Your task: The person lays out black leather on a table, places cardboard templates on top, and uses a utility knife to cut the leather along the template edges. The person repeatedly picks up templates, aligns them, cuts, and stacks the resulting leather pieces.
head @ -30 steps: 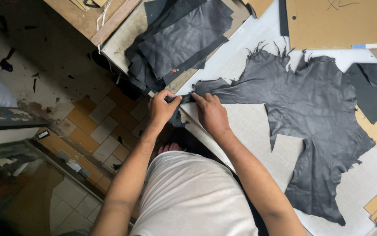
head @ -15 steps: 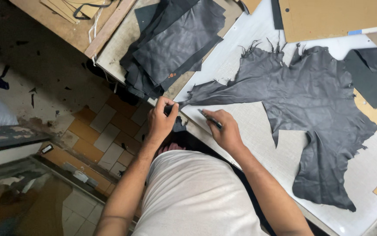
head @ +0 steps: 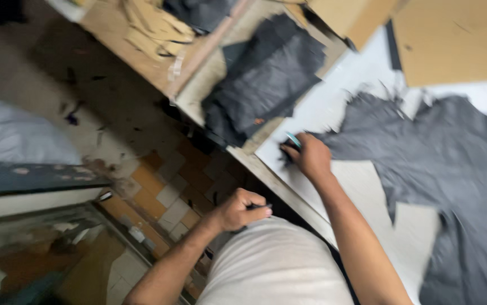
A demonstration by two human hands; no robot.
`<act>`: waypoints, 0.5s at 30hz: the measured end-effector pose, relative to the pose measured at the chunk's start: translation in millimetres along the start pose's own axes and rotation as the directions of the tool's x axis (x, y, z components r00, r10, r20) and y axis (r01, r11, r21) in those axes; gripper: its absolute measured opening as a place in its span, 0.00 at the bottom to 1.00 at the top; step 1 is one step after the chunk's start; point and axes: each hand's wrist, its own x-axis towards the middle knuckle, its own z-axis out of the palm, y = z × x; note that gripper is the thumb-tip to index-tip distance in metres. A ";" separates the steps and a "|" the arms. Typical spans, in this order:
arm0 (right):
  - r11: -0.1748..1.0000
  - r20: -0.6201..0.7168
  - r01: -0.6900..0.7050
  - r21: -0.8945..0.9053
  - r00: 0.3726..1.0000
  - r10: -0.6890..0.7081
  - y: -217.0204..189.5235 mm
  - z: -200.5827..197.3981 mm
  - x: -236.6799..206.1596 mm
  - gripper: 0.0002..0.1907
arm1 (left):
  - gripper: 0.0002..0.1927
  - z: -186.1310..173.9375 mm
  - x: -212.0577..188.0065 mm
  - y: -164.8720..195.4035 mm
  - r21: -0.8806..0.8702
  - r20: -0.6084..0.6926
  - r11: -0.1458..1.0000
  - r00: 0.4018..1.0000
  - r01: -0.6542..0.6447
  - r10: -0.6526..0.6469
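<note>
At the counter edge:
left hand (head: 237, 210): pulled back off the leather (head: 435, 164), fingers now fisted
right hand (head: 310, 155): fingers pinching a small tool on the leather edge

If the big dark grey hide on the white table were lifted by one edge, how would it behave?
The dark grey hide would probably flop and drape: it lies flat, thin, with ragged edges. Likely to drag, not slide, given its matte grain. The right hand rests at its corner; the left hand is clear of it.
</note>
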 end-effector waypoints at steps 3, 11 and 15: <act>0.804 0.162 -0.036 0.594 0.984 -0.075 -10.6 -1.9 -6.3 0.20 | 0.08 -10.4 -0.8 24.2 0.259 -0.349 0.966 0.931 -0.015 0.107; 0.452 0.075 -0.037 0.891 0.995 -0.065 -7.7 -20.2 -77.9 0.12 | 0.14 23.9 76.0 37.7 0.178 -0.520 0.929 0.770 -0.325 0.369; 0.641 -0.096 -0.003 0.767 0.988 0.119 27.3 -66.1 -85.6 0.12 | 0.35 35.8 108.0 36.5 0.114 -0.248 0.901 0.866 -0.419 0.434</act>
